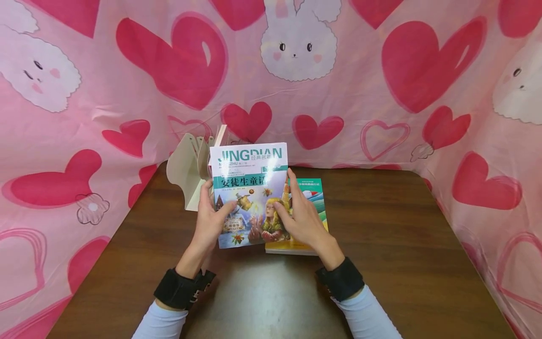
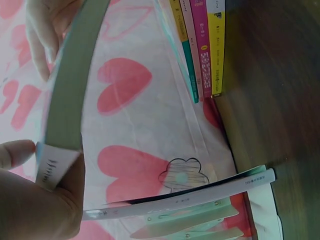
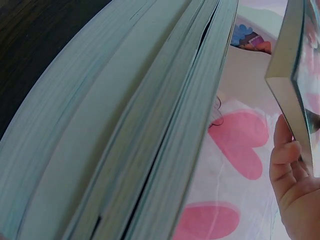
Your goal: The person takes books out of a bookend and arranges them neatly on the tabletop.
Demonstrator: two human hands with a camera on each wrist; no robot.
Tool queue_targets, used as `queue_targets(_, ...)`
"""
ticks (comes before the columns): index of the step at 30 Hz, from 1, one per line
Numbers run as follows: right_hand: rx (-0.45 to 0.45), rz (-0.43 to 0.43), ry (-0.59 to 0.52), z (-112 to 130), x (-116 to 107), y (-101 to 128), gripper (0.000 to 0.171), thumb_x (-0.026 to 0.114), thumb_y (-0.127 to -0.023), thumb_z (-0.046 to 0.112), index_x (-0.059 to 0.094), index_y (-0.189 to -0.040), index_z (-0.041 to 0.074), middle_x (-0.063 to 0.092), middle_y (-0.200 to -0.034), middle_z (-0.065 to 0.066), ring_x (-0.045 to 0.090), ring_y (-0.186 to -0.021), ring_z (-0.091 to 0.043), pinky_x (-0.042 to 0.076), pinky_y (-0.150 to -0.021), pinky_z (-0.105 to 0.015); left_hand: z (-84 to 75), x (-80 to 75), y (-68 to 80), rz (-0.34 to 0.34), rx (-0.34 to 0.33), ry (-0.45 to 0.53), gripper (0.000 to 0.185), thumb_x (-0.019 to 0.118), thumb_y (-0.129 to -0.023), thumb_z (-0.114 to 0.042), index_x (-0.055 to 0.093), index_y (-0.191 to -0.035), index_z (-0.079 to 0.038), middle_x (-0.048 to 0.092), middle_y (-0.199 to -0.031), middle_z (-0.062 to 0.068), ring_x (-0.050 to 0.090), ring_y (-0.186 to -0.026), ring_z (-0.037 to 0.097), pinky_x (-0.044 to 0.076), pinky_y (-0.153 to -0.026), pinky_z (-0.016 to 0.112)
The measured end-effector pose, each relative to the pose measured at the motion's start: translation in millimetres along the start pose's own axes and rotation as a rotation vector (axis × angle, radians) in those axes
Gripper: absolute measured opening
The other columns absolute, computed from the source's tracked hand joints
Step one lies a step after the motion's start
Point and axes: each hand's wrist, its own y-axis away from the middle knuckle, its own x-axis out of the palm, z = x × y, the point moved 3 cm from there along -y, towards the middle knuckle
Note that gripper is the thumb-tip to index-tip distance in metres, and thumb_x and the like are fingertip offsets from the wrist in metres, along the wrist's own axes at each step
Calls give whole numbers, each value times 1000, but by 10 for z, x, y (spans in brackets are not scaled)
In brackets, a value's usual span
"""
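Note:
An illustrated paperback (image 1: 250, 188) with "JINGDIAN" on its white-and-teal cover is lifted off the brown table (image 1: 402, 245), cover facing me. My left hand (image 1: 211, 217) grips its left edge and my right hand (image 1: 298, 213) its right edge, each with the thumb on the cover. In the left wrist view the book's edge (image 2: 75, 85) runs past my left hand (image 2: 35, 200). In the right wrist view the same book (image 3: 295, 75) shows at the right, with fingers (image 3: 292, 175) against it.
A short stack of books (image 1: 314, 197) with a green and yellow cover lies flat under my right hand; its spines (image 2: 205, 45) and page edges (image 3: 125, 125) show close up. A beige wooden book rack (image 1: 185, 170) holding one book (image 2: 200, 192) stands at the back left. Pink heart-print cloth (image 1: 381, 94) walls the table.

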Motion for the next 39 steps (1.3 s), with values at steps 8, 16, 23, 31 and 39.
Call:
queue_targets(8,-4,7,2,-7,-7,3,87,63,-106,32,7,-171,23,26,-172,-5,52,-136,-29,46,-110,-55,-2,-3,19,22,7,13,62,53,-96,13,17,-138,-13,54,-144,20,69,-102,25,60,-78,32)
queue_targets(16,12,12,-22,9,-18,14,88,63,-106,28,3,-171,27,31,-169,-9,54,-127,-28,49,-108,-53,8,-24,76,64,83,-81,73,59,-98,12,18,-153,-11,48,-150,16,66,-110,32,63,-78,35)
queue_targets(23,18,3,-48,32,-54,6,86,61,-107,24,4,-171,26,29,-170,-10,48,-137,-28,44,-113,-53,34,-50,140,9,96,-236,79,70,-96,4,32,-162,-17,48,-139,12,62,-107,31,60,-74,28)
queue_targets(31,44,0,-41,13,-87,13,87,61,-106,25,3,-171,27,31,-169,-9,51,-130,-27,48,-109,-52,35,-36,134,-54,162,-362,78,77,-93,-1,42,-161,-16,51,-130,12,54,-99,22,53,-73,23)
queue_targets(39,109,8,24,-27,-102,30,92,64,-103,36,2,-170,30,34,-167,-8,56,-119,-27,55,-98,-54,46,14,119,-47,163,-406,74,78,-93,-6,45,-159,-14,46,-117,13,48,-100,24,50,-73,32)
